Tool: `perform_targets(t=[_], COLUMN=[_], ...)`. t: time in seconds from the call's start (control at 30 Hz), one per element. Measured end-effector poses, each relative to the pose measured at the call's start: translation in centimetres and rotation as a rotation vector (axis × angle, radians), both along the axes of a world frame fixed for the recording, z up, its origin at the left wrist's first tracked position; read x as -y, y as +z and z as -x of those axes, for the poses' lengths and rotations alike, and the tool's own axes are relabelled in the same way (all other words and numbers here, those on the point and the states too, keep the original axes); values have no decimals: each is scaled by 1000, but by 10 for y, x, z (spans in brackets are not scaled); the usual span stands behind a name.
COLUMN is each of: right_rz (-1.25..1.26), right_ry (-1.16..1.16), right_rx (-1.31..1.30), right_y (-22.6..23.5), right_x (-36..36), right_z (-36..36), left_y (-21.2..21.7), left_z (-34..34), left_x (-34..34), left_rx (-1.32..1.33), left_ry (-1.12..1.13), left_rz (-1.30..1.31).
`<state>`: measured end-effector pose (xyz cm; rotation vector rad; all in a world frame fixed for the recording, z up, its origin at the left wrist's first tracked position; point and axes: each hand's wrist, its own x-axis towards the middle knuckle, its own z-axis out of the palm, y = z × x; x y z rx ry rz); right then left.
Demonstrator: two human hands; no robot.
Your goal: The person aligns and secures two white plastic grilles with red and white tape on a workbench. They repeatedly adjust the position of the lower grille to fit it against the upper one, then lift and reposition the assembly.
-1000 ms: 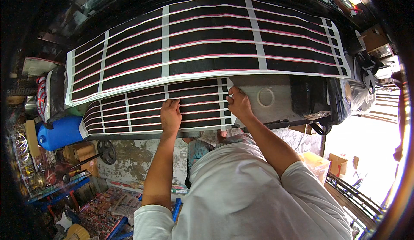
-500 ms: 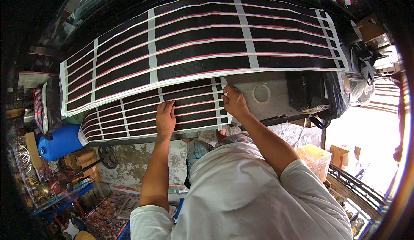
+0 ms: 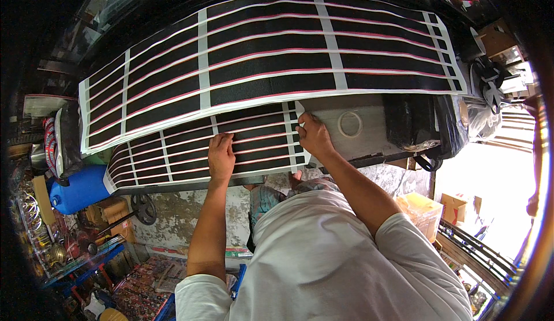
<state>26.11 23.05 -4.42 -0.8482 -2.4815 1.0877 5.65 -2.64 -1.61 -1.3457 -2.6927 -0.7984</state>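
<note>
A smaller black sheet (image 3: pixel 262 146) with white and pink lines and pale cross bands lies along the bench's near side. My left hand (image 3: pixel 221 158) rests on its middle, fingers bent and pressed together; whether anything is between the fingertips is hidden. My right hand (image 3: pixel 314 137) is closed in a pinch at the sheet's right end, by the white end strip (image 3: pixel 299 111). Behind it, a larger stack of similar striped black sheets (image 3: pixel 271 58) overlaps the smaller sheet's far edge.
A pale ring, likely a tape roll (image 3: pixel 340 126), lies on the grey bench top (image 3: pixel 369 110) right of my right hand. Beyond it sits a black wrapped bundle (image 3: pixel 410 119). A blue drum (image 3: pixel 81 190) stands at the left end. Cardboard boxes (image 3: pixel 455 208) are at the lower right.
Both hands stay in nearly the same places on the smaller sheet. The view has shifted very slightly; nothing else visibly moves.
</note>
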Motion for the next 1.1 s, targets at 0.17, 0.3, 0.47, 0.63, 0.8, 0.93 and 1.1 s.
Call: perform_targets(t=[0.17,0.3,0.47,0.63,0.8,0.93,1.1], right_rz=[3,-11,-36,-23,-46,-40,73], right_ry=[-6,-9,-13,-10,-28,-34,3], right_rx=[-70,-46,-48,-78,-28,-58,7], right_y=[5,0,0,2,-1,-6,-1], right_x=[1,0,-1,0,2,1,1], right_z=[-1,-1,-2,-1,-1,-2,-3], left_y=[1,2,7,0,2,2,0], left_z=[-5,-3,-6,-16,-31,-39,-41], left_x=[-3,-4,-10,-27,-50,-62,-69], left_rx=[-37,-36,-29,-22,36,33,5], left_ry=[22,12,-31,-109,-85,-96,-114], left_rz=[18,13,15,-3,-41,-51,5])
